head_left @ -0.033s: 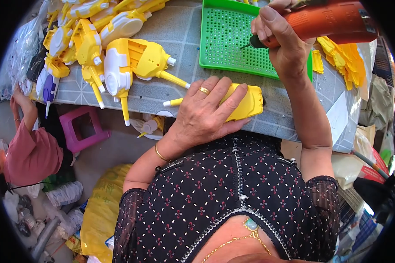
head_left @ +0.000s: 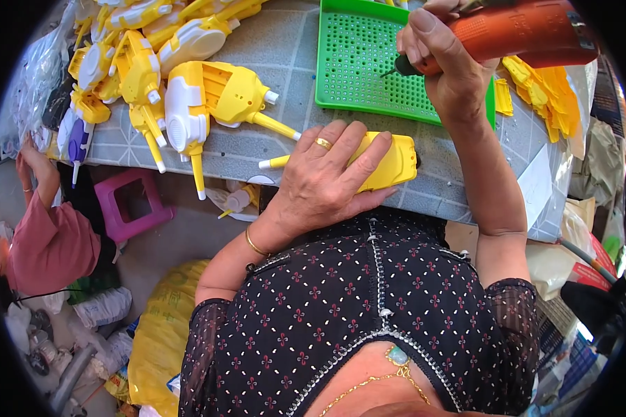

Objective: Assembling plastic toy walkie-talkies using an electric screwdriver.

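Note:
My left hand is wrapped over a yellow plastic toy body at the table's near edge, its thin yellow stem poking out to the left of my fingers. My right hand grips an orange power screwdriver, whose dark bit points left over a green perforated tray. Small shiny pieces, probably screws, dot the tray's holes. Left of my hand lie two yellow-and-white toy bodies with stems toward the table edge. The underside of the held piece is hidden.
A heap of yellow-and-white toy parts covers the far left, beside a purple-and-white one. Flat yellow pieces lie at the right. Another person's pink sleeve shows at left, near a pink stool. A yellow sack stands below.

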Available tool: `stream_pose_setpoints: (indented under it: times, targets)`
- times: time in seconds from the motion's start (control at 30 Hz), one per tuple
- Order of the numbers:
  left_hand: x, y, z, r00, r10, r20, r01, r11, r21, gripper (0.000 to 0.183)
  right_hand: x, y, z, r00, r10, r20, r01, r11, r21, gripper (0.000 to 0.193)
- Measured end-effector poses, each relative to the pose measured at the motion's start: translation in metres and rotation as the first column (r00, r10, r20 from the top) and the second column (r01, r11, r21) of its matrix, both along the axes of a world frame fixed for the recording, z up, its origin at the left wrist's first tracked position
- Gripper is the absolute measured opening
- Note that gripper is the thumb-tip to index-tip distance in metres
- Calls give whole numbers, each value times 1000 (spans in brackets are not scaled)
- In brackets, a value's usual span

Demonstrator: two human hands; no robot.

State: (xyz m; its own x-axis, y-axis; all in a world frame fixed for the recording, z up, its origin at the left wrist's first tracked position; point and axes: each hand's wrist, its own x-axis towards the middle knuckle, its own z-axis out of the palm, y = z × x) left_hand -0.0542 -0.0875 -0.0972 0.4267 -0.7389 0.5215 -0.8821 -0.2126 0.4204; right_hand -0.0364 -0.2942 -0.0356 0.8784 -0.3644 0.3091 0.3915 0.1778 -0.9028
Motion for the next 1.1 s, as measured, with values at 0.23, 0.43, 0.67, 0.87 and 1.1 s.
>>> stream_pose_setpoints:
  times: [0.23,0.43,0.67,0.87,1.1]
  targets:
    - [0,-4,-3,999,-22,26,22,999,-25,65,35,-20,-29,551,317,772,-697,684,217,30]
    - [0,1,-7,999,3,39,-2,1000,-25,71,-43,5,31,825,225,519,-451,814,365,27]
    - [0,-3,-10,993,-15,120,16,1000,-10,67,-88,-25,22,931,297,212,-294,955,-47,20]
    - [-1,-2,-12,992,-3,127,5,1000,-17,68,-91,-19,15,931,294,214,-291,956,-48,19]
    - [-4,-3,-12,993,4,116,-2,1000,-16,69,-98,29,32,999,-46,-6,44,926,374,26]
